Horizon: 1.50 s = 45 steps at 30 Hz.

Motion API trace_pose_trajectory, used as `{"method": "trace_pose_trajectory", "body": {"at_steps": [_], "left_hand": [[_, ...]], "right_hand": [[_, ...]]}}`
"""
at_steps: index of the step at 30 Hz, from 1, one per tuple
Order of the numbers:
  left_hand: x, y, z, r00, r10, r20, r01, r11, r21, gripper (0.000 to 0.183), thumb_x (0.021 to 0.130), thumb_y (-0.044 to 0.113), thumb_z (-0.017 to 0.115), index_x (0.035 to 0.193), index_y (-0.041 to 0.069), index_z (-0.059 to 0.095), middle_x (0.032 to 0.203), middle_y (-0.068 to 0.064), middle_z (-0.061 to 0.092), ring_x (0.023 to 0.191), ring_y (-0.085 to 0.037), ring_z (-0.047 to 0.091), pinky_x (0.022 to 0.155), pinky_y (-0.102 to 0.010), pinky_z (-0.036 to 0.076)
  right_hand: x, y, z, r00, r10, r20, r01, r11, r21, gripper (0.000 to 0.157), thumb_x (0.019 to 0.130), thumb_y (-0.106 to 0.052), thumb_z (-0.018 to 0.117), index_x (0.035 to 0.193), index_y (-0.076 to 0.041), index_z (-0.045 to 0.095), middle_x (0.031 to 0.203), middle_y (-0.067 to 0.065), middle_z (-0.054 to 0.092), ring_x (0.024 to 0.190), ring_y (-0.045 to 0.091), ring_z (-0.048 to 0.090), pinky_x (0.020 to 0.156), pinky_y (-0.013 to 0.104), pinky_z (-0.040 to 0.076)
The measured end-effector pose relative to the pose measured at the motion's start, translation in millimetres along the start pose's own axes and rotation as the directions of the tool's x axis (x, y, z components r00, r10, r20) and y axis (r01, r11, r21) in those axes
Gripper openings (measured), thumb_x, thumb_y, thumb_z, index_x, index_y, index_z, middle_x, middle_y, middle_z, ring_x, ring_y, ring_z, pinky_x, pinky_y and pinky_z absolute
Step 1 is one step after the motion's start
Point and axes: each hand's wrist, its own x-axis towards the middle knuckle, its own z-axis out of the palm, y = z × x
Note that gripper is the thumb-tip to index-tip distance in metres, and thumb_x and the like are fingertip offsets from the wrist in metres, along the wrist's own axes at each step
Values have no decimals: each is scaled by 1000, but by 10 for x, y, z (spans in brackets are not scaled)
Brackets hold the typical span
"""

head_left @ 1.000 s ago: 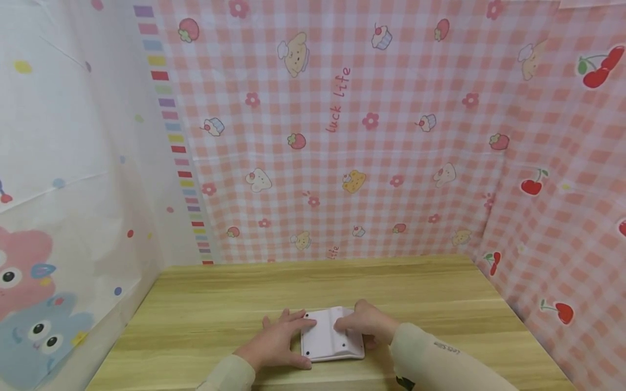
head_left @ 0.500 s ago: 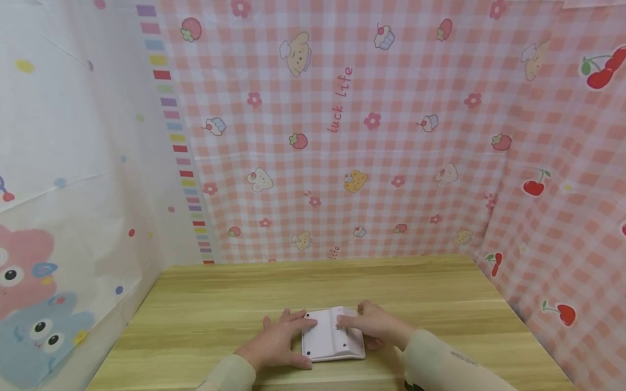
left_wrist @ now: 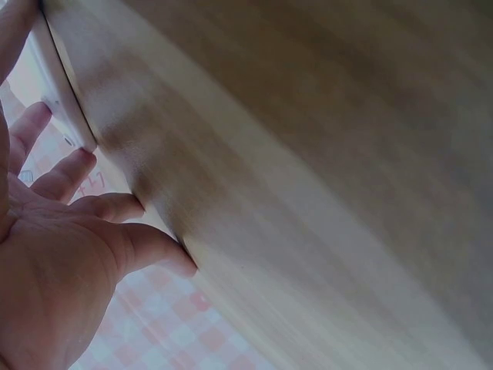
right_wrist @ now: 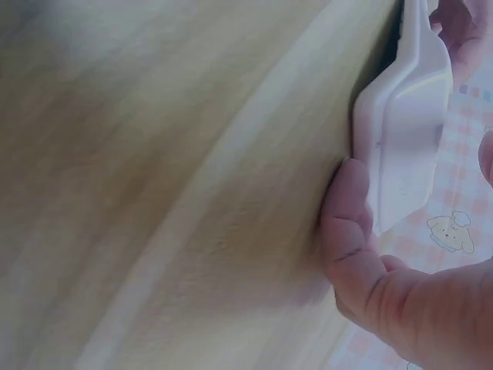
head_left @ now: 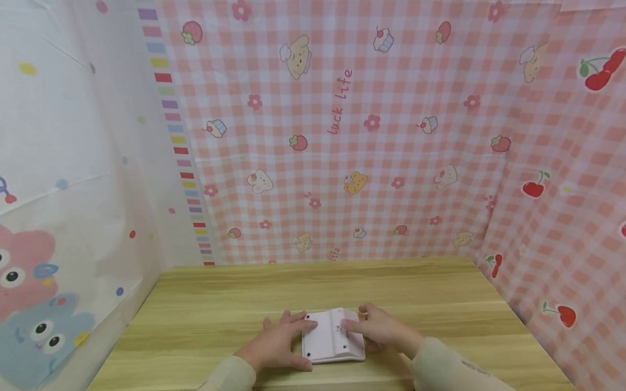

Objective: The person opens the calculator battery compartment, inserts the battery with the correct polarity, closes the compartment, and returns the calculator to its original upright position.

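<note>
A white calculator (head_left: 320, 336) lies with its back up on the wooden table, showing small black dots near its corners and a raised section on its right half. My left hand (head_left: 279, 339) rests at its left side, fingers spread, index finger on the back and thumb at the near left corner. My right hand (head_left: 383, 328) is at the right side, its thumb over the raised section. In the right wrist view that thumb (right_wrist: 487, 158) appears apart from the surface, while a bent finger (right_wrist: 350, 220) touches the calculator's edge. The calculator's front is hidden.
The wood-grain table (head_left: 220, 293) reaches back to a pink checked curtain (head_left: 313, 206). A white printed sheet (head_left: 98, 190) hangs at the left, and a cherry-print cloth (head_left: 562, 244) borders the right side.
My right hand has shifted slightly to the right. Its thumb has slid right, uncovering a small dark mark on the raised section. My left hand and the calculator stay put.
</note>
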Motion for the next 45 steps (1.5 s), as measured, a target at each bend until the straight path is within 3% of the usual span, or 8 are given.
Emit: {"method": "trace_pose_trajectory", "body": {"at_steps": [6,11,18,20,24,30,45], "left_hand": [[11,0,2,1000,2,-3,-2,1000,1,88,65,66,79,143,38,49,160,-6,38,143,-55,28,97,-89,13],[7,-2,7,1000,1,-5,-1,1000,-1,88,65,66,79,143,39,49,160,-6,36,144,-55,27,98,-89,12],[8,-1,8,1000,-3,-7,3,1000,2,88,65,65,80,143,39,49,160,-6,37,144,-54,27,98,-89,13],[5,2,4,1000,0,-5,0,1000,-3,87,66,65,80,143,38,49,160,-6,37,144,-54,27,97,-89,13],[-2,12,-4,1000,3,-5,-3,1000,-9,87,66,64,81,143,37,50,159,-7,37,144,-55,27,97,-89,14],[-9,22,-9,1000,5,-9,-5,1000,-10,87,66,63,81,143,37,50,160,-7,37,144,-55,26,97,-89,13],[-9,17,-9,1000,0,-1,0,1000,-10,87,66,65,79,143,38,50,160,-6,37,144,-54,26,97,-89,14]], "right_hand": [[-47,66,4,998,-69,14,68,995,68,96,83,-46,76,147,9,30,122,17,58,78,20,60,62,35,54],[-92,80,-1,979,-205,19,205,971,-122,95,81,-41,80,146,9,32,127,20,60,108,29,61,89,50,54],[-107,82,-22,921,-381,80,377,825,-420,107,72,-41,87,150,4,29,144,27,48,132,40,50,110,59,39],[-114,91,-32,910,-401,104,399,780,-482,112,69,-44,88,152,1,28,150,26,43,137,41,45,113,59,36],[-118,123,-45,905,-400,145,408,722,-558,117,67,-50,87,156,-7,24,154,21,39,139,39,44,113,58,37],[-116,150,-67,901,-406,153,413,690,-595,117,66,-51,87,157,-13,23,155,20,39,139,39,43,112,59,37],[-78,185,-106,892,-413,186,435,664,-608,123,63,-55,87,158,-15,20,155,17,40,140,37,42,113,57,37]]}}
